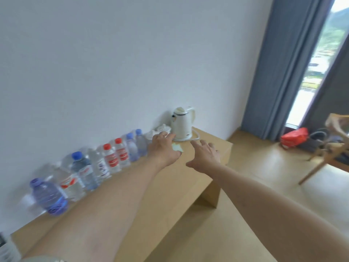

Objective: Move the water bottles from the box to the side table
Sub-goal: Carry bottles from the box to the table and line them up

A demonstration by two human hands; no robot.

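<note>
Several water bottles stand in a row along the wall on the wooden side table [198, 178]: a large purple-tinted one [49, 198] at the near end, a blue-capped one [83, 170], two red-capped, red-labelled ones [111, 157], and small blue-capped ones [132, 146] farther along. My left hand [163, 148] is stretched out over the table's far part, fingers spread, holding nothing. To its right, my right hand [204, 156] also hovers with fingers apart and empty. The box is not in view.
A white electric kettle [182, 124] on its base sits at the table's far end, with white cups [162, 128] beside it. A pale scrap [177, 147] lies on the tabletop. A wooden chair [332, 146], a red bag [293, 137] and a grey curtain [283, 63] are at right.
</note>
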